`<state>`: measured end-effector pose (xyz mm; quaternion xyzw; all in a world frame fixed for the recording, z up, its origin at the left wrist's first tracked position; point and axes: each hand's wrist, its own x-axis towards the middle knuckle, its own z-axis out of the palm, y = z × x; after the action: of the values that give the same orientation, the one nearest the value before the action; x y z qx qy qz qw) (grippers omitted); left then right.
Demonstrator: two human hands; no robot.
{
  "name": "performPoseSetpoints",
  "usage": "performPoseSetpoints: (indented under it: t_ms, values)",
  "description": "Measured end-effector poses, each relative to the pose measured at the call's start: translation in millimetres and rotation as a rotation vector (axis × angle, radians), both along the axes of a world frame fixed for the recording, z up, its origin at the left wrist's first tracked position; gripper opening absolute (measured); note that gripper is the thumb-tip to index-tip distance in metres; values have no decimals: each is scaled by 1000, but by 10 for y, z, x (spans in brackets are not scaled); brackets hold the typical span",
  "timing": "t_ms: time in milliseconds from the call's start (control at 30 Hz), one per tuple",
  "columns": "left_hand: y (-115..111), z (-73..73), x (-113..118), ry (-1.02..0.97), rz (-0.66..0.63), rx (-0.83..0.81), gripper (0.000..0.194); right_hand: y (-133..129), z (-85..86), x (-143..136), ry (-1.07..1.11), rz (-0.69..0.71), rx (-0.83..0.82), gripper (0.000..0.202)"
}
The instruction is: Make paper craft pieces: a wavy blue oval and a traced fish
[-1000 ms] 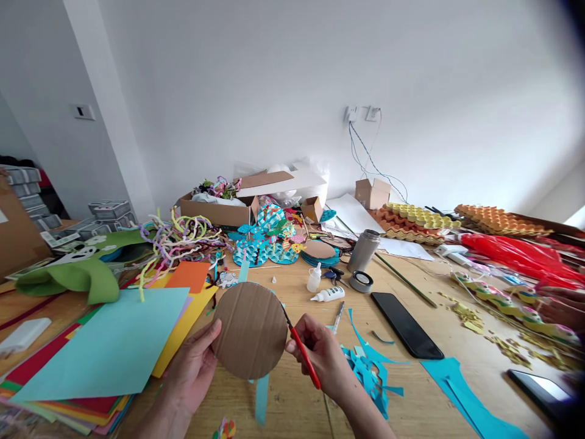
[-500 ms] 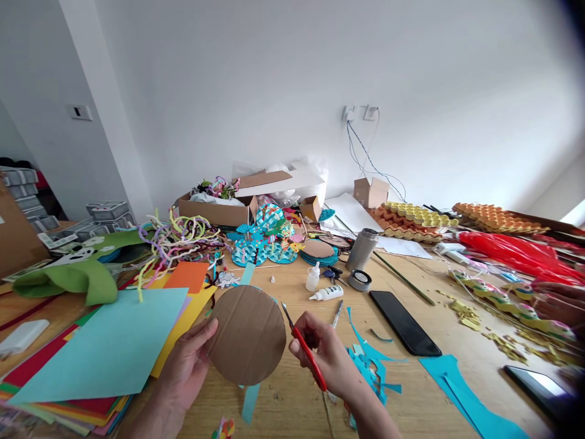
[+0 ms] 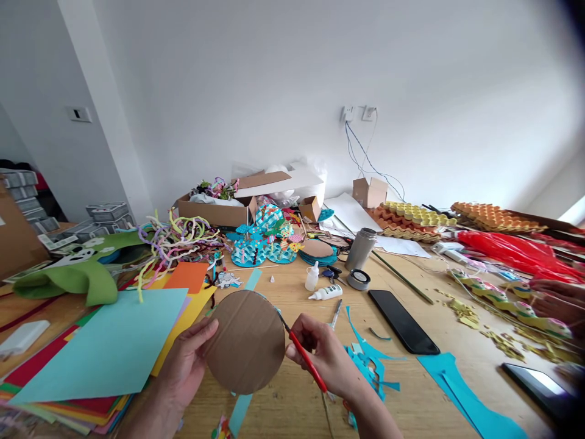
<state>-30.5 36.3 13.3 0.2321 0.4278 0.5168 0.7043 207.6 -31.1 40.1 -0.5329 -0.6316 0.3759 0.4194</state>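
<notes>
On my remote feed I record a pale wooden table (image 3: pixel 283 417) bearing a rectangular light-blue paper sheet (image 3: pixel 105 344) to the left of the hands. The flat, round, brown corrugated-cardboard disc (image 3: pixel 245 341) stands raised between the two hands, its broad face toward my camera. The left hand (image 3: pixel 186 356) grips its left rim: thumb on the near face, remaining fingers mostly hidden. The right hand (image 3: pixel 323 353) is closed round a pair of slim red-handled scissors (image 3: pixel 300 347); its fingertips sit just beside the disc's right rim. I note the governing relation: the scissors' long axis slants up and leftward, placing the blade tips at the disc's upper-right rim. I cannot tell whether the blades are parted. Bright-blue paper offcuts (image 3: pixel 364 361) lie beside the right wrist.
</notes>
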Motion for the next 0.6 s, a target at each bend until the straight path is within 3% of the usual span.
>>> performPoseSetpoints:
  t_ms: [600]
  values:
    - [4,-42,-23,-4,-50,8,29,30,-67,11,108,-18,-70,41]
